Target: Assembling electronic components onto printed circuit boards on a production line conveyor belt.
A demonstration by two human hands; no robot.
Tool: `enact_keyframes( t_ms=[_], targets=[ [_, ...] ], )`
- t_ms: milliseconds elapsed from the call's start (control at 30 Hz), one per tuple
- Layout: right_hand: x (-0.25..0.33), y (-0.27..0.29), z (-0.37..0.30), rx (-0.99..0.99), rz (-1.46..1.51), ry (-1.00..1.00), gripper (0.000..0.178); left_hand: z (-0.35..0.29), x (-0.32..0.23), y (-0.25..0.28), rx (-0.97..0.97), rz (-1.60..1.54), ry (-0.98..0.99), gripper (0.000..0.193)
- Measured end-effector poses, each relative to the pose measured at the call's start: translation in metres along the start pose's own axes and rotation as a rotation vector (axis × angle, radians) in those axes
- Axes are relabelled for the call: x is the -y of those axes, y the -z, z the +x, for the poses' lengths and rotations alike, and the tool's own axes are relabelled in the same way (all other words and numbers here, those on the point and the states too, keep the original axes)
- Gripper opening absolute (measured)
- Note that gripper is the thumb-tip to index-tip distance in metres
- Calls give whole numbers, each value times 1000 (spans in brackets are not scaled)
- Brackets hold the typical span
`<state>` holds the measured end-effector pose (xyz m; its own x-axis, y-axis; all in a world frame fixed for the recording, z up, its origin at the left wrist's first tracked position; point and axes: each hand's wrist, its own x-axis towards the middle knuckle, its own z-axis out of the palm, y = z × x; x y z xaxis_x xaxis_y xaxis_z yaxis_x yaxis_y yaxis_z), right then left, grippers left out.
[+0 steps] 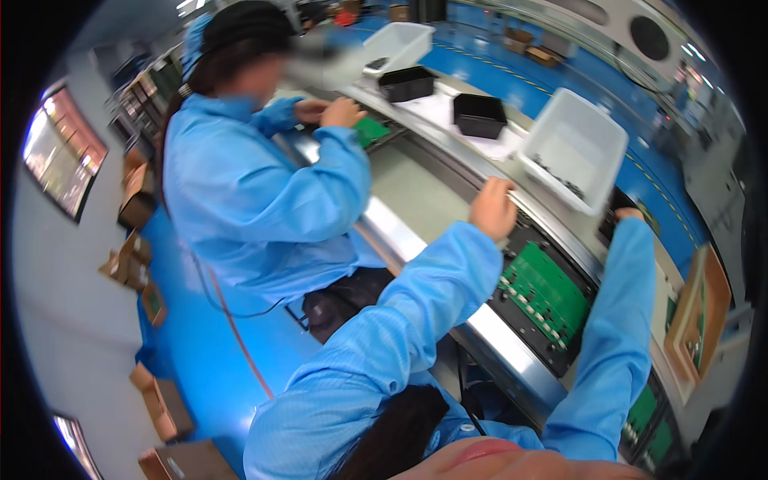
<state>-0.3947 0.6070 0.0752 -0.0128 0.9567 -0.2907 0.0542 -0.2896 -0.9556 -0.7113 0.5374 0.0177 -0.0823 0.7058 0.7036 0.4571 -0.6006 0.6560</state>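
My left hand (492,210) is closed, fingers curled, at the far-left corner of a black carrier frame (522,237). Whatever it may grip is too small or hidden to make out. In that frame lies a green circuit board (548,288) with a row of white connectors and dark parts. My right hand (630,214) reaches to a black bin (608,229) beyond the line's far rail. Its fingers are mostly hidden, so its grip does not show. Just left of the bin stands a white plastic tub (578,144) with small black parts at its bottom.
On my left a co-worker in a blue smock (264,176) handles another green board (370,130) on the same conveyor (416,188). Two black bins (478,116) and another white tub (400,44) line the far ledge. A wooden tray (698,320) stands at right.
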Motion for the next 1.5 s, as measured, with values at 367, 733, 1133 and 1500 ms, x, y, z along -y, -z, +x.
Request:
enact_keyframes(
  t_ms=[367, 733, 1133, 1500],
  targets=[
    [-13, 17, -56, -75, 574, 90, 8, -3, 7, -4, 27, -72, -12, 22],
    [-49, -33, -160, -96, 947, 106, 11, -4, 5, 2, 79, -105, -21, 22],
    [-94, -82, -211, 49, 984, 135, 13, -11, -83, 15, 496, -457, 11, 19],
    [-115, -68, -201, 165, 1034, 180, 17, -43, -149, -38, 685, -427, -281, 10]
  ],
)
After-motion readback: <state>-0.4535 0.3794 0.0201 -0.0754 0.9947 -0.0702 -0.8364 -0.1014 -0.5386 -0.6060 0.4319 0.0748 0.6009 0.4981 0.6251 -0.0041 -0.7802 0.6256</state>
